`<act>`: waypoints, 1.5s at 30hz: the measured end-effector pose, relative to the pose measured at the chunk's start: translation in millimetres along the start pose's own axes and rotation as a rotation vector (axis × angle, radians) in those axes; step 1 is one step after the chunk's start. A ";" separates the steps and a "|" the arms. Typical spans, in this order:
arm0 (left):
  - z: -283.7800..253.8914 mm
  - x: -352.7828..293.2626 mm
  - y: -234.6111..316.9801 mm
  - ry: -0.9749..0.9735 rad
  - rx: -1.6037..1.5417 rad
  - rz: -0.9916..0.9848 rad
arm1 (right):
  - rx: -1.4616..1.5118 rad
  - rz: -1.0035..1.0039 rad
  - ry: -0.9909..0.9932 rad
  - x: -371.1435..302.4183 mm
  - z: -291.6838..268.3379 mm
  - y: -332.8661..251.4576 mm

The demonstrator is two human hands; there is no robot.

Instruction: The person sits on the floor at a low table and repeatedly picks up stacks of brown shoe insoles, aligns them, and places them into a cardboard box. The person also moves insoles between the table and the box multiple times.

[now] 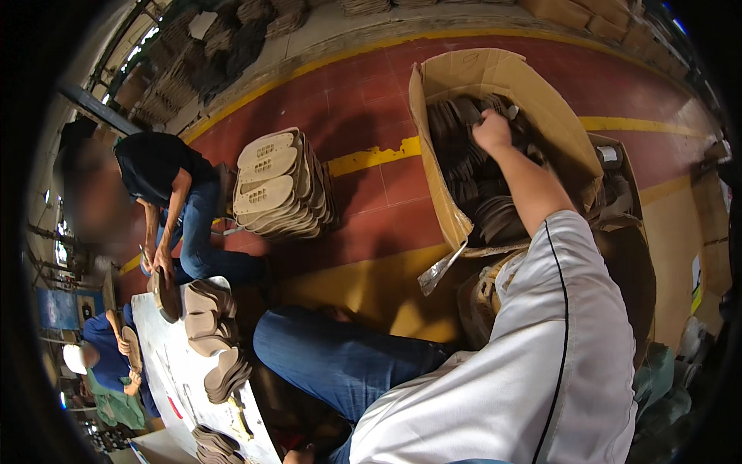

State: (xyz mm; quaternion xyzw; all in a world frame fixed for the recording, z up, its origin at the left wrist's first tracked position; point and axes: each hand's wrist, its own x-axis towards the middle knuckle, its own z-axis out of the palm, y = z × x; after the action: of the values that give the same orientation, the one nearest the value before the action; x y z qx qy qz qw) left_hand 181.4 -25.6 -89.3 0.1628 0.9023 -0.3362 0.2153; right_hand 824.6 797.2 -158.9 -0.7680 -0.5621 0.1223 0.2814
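Note:
My right arm stretches into a large open cardboard box (568, 131) that holds many dark brown shoe soles (456, 127). Among the soles near its far side is my right hand (492, 133), fingers curled; what they close on, if anything, is hidden. A small pale piece (512, 113) shows beside it. Only a little of my left hand (300, 455) appears at the lower edge, by the corner of the white table (158, 363), and its fingers cannot be made out. Stacks of brown soles (207, 313) lie along that table's near edge.
A tall stack of beige insoles (267, 182) stands left of the box. A second box (618, 166) adjoins it on the right. One co-worker (166, 182) in black handles a sole at the table; another person (108, 359) in blue holds one beyond.

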 end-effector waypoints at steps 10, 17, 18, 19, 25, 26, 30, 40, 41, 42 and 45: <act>-2.7 11.7 14.8 0.087 -0.040 0.086 | -0.319 0.212 -0.189 138.7 -50.7 126.4; -11.9 -10.9 -2.0 0.005 -0.050 0.018 | -0.341 0.227 -0.258 135.9 3.3 130.6; -11.1 -14.8 -0.6 0.015 -0.075 0.035 | -0.362 0.256 -0.256 132.6 11.3 125.4; -13.7 -16.5 -1.8 -0.036 0.033 0.001 | -0.388 0.278 -0.256 130.1 17.9 120.0; -16.4 -14.5 7.1 -0.062 0.028 0.002 | -0.277 0.299 -0.213 136.5 12.2 116.0; -18.4 -13.3 10.3 -0.072 0.026 -0.008 | -0.239 0.298 -0.210 139.3 9.9 118.0; -22.8 -17.3 13.7 -0.089 0.024 -0.024 | -0.055 0.319 -0.196 148.1 7.9 114.2; -27.6 -31.5 23.1 -0.071 0.072 -0.033 | 0.515 0.498 -0.174 119.1 -4.1 103.8; -26.6 -35.8 18.2 -0.062 0.083 -0.028 | 0.572 0.522 -0.189 111.9 -1.7 100.0; -26.1 -34.0 20.1 -0.062 0.082 -0.028 | 0.618 0.537 -0.182 111.3 -3.3 100.9; -26.0 -27.7 23.4 -0.055 0.089 -0.021 | 0.752 0.570 -0.156 112.7 0.8 107.6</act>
State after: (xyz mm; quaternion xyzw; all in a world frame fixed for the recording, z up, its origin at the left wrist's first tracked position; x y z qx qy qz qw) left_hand 208.1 4.7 -70.4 0.1536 0.8819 -0.3826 0.2289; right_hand 947.8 879.9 -206.4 -0.7250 -0.2654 0.4467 0.4521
